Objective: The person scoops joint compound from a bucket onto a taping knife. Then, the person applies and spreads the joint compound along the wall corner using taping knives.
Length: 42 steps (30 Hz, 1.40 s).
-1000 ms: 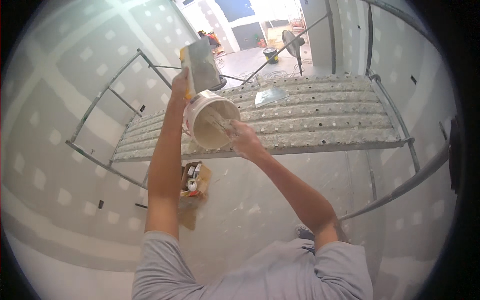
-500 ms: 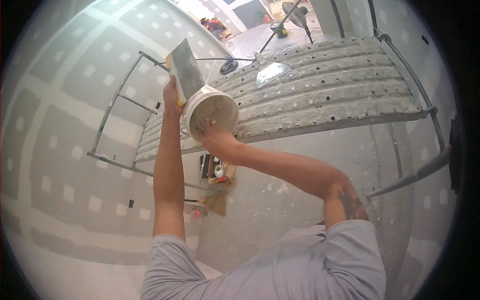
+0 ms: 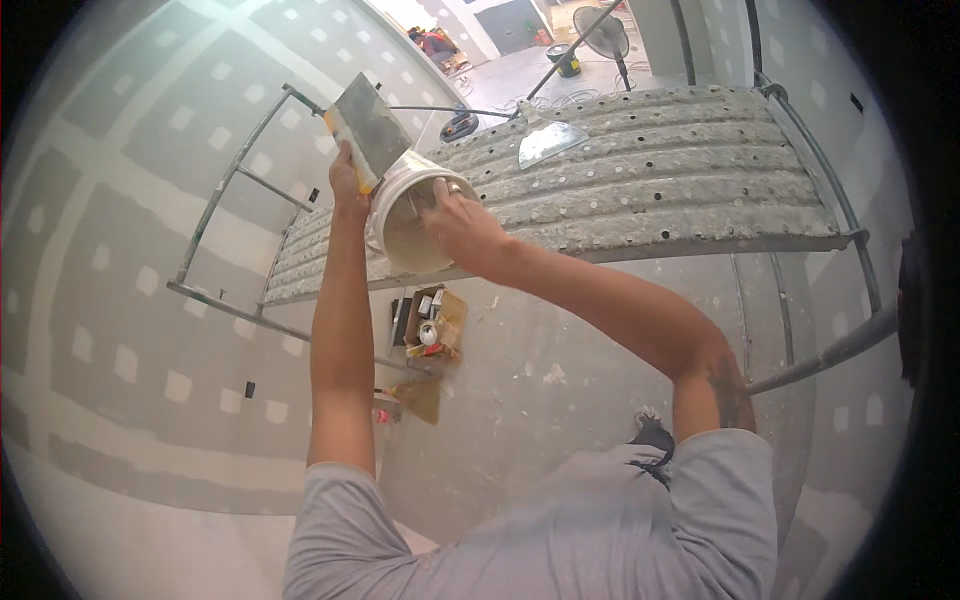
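My left hand (image 3: 347, 180) is closed on a flat grey rectangular plastering tool (image 3: 375, 125) with a yellow edge, held beside and above a white bucket (image 3: 402, 262). The bucket tilts toward me, showing pale paste inside; what supports it is unclear. My right hand (image 3: 465, 225) reaches into the bucket's mouth, closed round the handle of a small tool whose working end is mostly hidden. A wide metal blade (image 3: 553, 142) lies on the scaffold plank (image 3: 680, 205) behind the bucket.
Scaffold rails (image 3: 225, 185) frame both sides near panelled walls (image 3: 120, 250). Below are a cardboard box of items (image 3: 448, 322) and a broom (image 3: 415, 400). Beyond the plank stand a fan (image 3: 603, 38) and a dark bucket (image 3: 563, 62); another person (image 3: 436, 42) crouches at the back.
Since a second ago, my left hand and the flat tool have shifted left. My right hand dipped deeper into the bucket, then moved slightly up and right. The view has also shifted.
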Tool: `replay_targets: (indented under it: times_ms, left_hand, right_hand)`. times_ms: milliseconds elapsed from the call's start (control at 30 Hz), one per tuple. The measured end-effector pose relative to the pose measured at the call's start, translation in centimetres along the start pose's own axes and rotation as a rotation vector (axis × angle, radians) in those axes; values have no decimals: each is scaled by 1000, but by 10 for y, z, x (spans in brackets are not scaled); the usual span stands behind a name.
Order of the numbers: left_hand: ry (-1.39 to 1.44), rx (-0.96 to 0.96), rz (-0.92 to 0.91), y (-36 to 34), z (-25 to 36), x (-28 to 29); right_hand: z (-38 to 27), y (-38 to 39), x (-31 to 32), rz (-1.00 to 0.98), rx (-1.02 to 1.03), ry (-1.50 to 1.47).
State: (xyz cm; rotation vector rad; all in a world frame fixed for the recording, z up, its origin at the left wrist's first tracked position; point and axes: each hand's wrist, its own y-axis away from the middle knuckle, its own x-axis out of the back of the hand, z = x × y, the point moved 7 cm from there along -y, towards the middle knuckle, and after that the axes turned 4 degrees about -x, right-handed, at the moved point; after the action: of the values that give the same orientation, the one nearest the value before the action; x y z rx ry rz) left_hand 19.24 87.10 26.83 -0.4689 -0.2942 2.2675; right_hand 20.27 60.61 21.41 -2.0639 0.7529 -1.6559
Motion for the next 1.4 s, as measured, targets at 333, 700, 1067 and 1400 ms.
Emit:
replay_targets:
  times_ms: [333, 700, 1067, 1400]
  left_hand:
    - [-150, 4, 93, -10, -9, -29]
    - [-247, 3, 114, -22, -12, -53]
    - [-286, 72, 158, -25, -17, -24]
    - [-444, -4, 44, -43, -8, -8]
  right_hand:
    - [10, 4, -49, 79, -97, 109]
    - [9, -27, -31, 2, -124, 150]
    - [17, -26, -44, -368, -368, 46]
    - [-11, -7, -35, 143, -196, 119]
